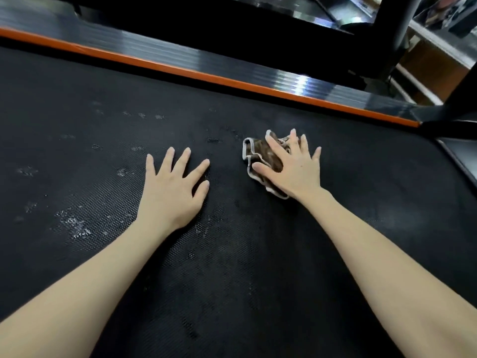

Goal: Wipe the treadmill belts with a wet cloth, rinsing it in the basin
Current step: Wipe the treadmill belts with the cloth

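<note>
The cloth [259, 151], a crumpled brown rag with a pale hem, lies on the black textured treadmill belt [232, 254], toward its right part and near the orange edge strip [206, 76]. The right grip [291, 169] presses down on it with spread, nearly straight fingers, released rather than clenched, so the rag is pinned, not grasped. The left grip [173, 186] is likewise released, lying flat on the bare belt just beside it as a brace. Pale speckled marks [77, 226], wet or dusty, I cannot tell which, dot the belt to the left. The step in hand looks like the wiping stroke itself. To do it well, the palm should bear evenly on the rag, since a bunched cloth touches little surface; flattening it would cover more. Strokes are best run in overlapping lanes along the belt, working toward the speckled left side, with the bracing grip shifted off wiped ground. The basin is out of view.
</note>
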